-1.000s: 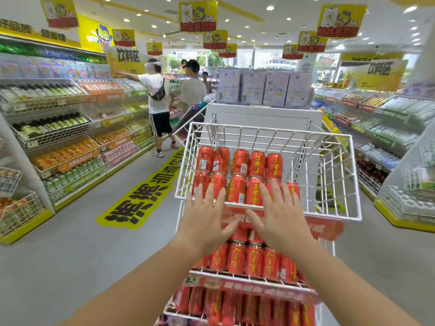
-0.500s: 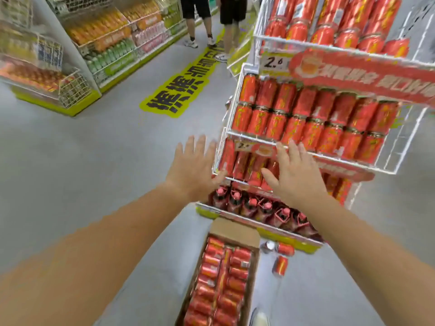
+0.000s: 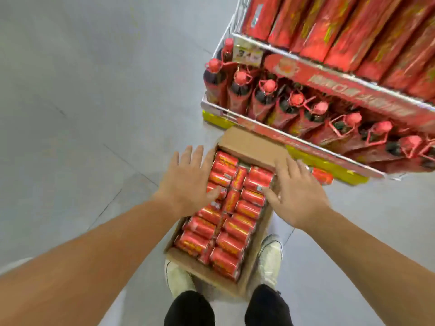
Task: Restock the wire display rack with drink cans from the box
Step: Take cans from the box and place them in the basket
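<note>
Shoes at the bottom edge: two pale shoes under black trouser legs, planted either side of the near end of the cardboard box on the grey floor. The box lies open, its far flap folded back, and it is packed with red cans lying on their sides in rows. Over the far half of the box come both hands. The left hand is above the left rows, the right hand above the right wall, fingers straight and spread wide, thumbs pointing inward, nothing held. Whether the thumbs touch the cans, I cannot tell. Just past the right hand, a loose can lies on the floor against the base of the wire rack. The rack's bottom tier holds dark bottles with red caps and handles. Above them sits a price tag beside a red banner, and the tier above is full of more red cans, blurred.
</note>
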Available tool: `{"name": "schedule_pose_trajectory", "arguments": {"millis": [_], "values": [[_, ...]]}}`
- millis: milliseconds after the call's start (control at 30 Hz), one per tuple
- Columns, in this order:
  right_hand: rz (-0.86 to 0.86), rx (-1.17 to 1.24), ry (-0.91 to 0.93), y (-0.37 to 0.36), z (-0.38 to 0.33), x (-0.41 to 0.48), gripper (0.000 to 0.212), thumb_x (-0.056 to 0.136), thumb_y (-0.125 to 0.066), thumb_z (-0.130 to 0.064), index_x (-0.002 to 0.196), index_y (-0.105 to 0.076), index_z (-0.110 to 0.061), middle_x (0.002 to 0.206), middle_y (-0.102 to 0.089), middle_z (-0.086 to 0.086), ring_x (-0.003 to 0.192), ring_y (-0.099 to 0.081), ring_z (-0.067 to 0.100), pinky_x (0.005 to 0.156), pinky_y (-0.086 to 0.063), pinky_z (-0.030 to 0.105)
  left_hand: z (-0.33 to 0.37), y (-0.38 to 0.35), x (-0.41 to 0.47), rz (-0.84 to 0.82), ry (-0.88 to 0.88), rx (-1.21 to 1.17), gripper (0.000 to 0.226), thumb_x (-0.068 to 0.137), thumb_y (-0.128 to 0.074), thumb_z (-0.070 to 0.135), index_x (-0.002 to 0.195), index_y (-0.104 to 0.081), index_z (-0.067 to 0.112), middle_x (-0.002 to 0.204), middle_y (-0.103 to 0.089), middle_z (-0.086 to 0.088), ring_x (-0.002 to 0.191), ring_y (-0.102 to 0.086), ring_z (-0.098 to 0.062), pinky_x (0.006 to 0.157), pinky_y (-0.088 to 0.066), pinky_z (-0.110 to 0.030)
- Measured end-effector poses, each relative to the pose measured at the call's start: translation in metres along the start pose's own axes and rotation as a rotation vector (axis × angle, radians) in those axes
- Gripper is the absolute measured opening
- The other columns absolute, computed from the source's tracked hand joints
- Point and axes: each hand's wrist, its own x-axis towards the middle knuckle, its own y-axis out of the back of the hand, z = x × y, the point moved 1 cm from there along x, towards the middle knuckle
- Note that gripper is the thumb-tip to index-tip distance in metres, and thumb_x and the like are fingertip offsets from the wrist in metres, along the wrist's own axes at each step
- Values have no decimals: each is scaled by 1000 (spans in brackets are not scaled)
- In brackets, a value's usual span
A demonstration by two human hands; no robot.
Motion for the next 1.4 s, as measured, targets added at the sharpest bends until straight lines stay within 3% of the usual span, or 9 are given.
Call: {"name": "schedule_pose_trajectory", "arguments": {"millis": [300, 500, 633, 733, 833, 1000, 1233, 1333, 1400], "values": [[-223, 97, 30, -221, -10, 45, 79, 99, -27, -63, 160, -2, -20, 168, -6, 9, 155, -5, 30, 124, -18, 45, 17, -224, 40, -258, -150, 21, 88, 98, -34, 66, 161, -9, 11, 165, -20, -18, 153, -18, -36, 124, -22, -48], [-324, 149, 53, -322, -15, 68, 79, 99, -29, -63, 160, 0, -21, 168, -6, 6, 155, -6, 28, 124, -19, 45, 28, -315, 82, -394, -197, -124, 83, 100, -49, 56, 162, -8, 17, 165, -20, -10, 152, -22, -29, 121, -32, -44], [-369, 178, 46, -364, -12, 78, 80, 97, -35, -64, 159, -7, -22, 162, -22, 5, 149, -23, 27, 120, -29, 43, 36, -354, 101, -558, -145, -270, 89, 95, -65, 44, 161, -8, 27, 162, -23, -9, 147, -31, -32, 118, -35, -50], [-418, 199, 24, -380, -9, 80, 77, 93, -42, -65, 154, -19, -23, 147, -35, 2, 135, -40, 24, 110, -40, 42, 36, -367, 107, -572, -112, -255, 88, 89, -75, 33, 158, -21, 22, 154, -31, -9, 137, -45, -33, 114, -40, -48], [-445, 201, 28, -383, -8, 83, 71, 87, -49, -67, 144, -37, -26, 133, -40, -1, 125, -43, 21, 105, -45, 40, 33, -367, 110, -556, -74, -308, 80, 84, -81, 27, 150, -37, 22, 148, -35, -7, 131, -51, -30, 113, -43, -44], [-479, 350, -22, -382, -3, 88, 73, 79, -65, -65, 141, -48, -30, 123, -50, -6, 118, -51, 16, 101, -49, 39, 27, -358, 114, -504, -12, -439, 87, 71, -90, 38, 145, -46, 30, 138, -47, -3, 127, -48, -25, 113, -40, -39], [-295, 678, -246, -382, 4, 85, 56, 78, -76, -55, 124, -60, -28, 111, -64, -8, 95, -62, 12, 84, -54, 34, 25, -347, 103, -390, 150, -923, 72, 65, -94, 40, 126, -55, 41, 124, -40, 9, 112, -52, -11, 98, -52, -32], [-155, 870, -373, -375, 5, 88, 53, 80, -79, -46, 126, -62, -25, 100, -62, -8, 87, -59, 12, 75, -46, 28, 27, -336, 97, -331, 201, -1250, 64, 70, -92, 21, 121, -58, 34, 118, -53, 13, 102, -66, -7, 86, -61, -31], [-100, 972, -437, -367, 5, 90, 57, 81, -79, -44, 131, -60, -24, 104, -64, -6, 91, -61, 14, 79, -47, 29, 26, -330, 92, -302, 282, -1437, 75, 67, -93, 17, 128, -54, 35, 120, -62, 7, 102, -71, -9, 79, -63, -34]]}}
